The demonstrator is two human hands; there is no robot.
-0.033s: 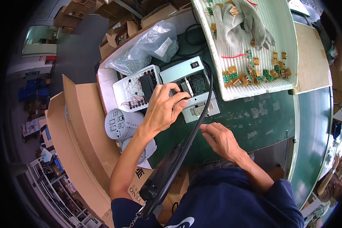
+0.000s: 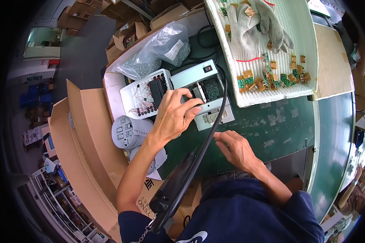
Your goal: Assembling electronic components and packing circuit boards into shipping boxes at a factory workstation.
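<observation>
Left hand [image 2: 174,115] is hovering at the light grey screw dispenser [image 2: 190,77] on the table [image 2: 263,125], its thumb and fingers making a narrow gap. Whether they are pinching a screw, I cannot tell; the hand itself is covering that place. Picking at the dispenser seems to be the step in hand, and such a move would be calling for a fine fingertip grip beside the inner rail [image 2: 201,92]. Rightward, a black cable [image 2: 224,95] is hiding part of the dispenser's front. Right hand [image 2: 237,150] is resting nearby, loosely bent, thumb apart, seemingly empty. Farther right, a white foam tray [image 2: 275,96] is running out of view above.
</observation>
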